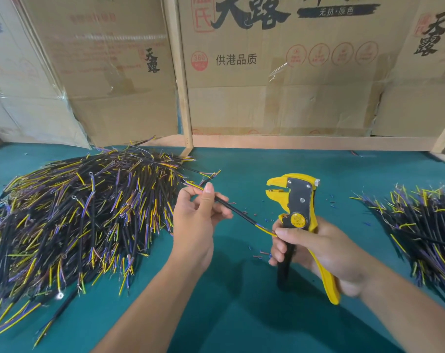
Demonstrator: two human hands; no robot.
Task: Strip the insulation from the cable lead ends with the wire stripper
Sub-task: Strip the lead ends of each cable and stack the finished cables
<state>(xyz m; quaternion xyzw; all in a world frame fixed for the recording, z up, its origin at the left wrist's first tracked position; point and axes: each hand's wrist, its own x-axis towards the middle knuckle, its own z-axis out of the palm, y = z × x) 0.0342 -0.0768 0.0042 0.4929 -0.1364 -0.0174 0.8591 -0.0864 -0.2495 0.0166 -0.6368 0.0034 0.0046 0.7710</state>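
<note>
Head view. Two bare forearms enter from the lower edge and converge over a teal table (229, 314). The right hand (315, 248) is closed around the handles of a yellow-and-black wire stripper (299, 212), fingers curled over the black handle and the yellow handle running out under the palm toward the lower right. The tool stands nearly upright, head uppermost, its yellow jaws slightly parted and facing left. The right thumb lies across the pivot region, and its tip touches the yellow lead at the near end of the cable.

The left hand (196, 220), palm turned toward the camera and wrist raised, pinches a single black cable (238, 211) between thumb and curled fingers. The cable slants from upper left to lower right between the two hands; its far end, with coloured leads, projects beyond the left thumb, while its near end fans into yellow and purple leads at the right hand, below the stripper's jaws and not within them.

A large pile of cables (71, 220) with yellow and purple leads lies left of the left hand. A smaller pile (419, 225) lies at the right edge. Short insulation scraps (260, 254) dot the table between the hands. Printed cardboard boxes (280, 67) stand behind.
</note>
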